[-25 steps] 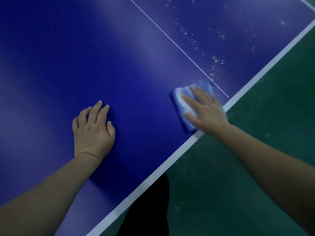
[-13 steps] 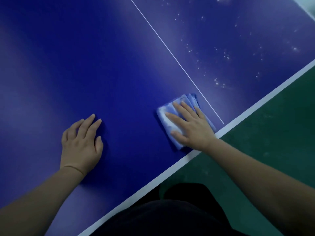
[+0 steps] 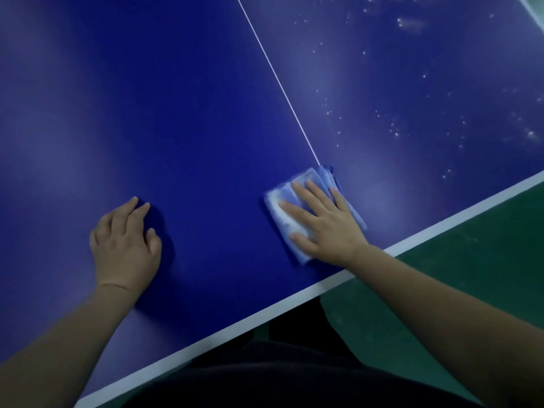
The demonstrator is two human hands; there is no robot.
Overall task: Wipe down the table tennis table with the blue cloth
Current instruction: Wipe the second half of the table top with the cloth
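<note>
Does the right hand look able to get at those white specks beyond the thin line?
Probably yes: the right hand presses the cloth at the line, and nothing stands between it and the nearer specks. The farthest may need a lean.

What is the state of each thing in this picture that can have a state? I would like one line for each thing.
cloth: folded, flat on the table, under the right hand.
right hand: fingers straight, pressing the cloth.
left hand: resting on the table, holding nothing.
table: looks clean left of the centre line; white specks right of it.
</note>
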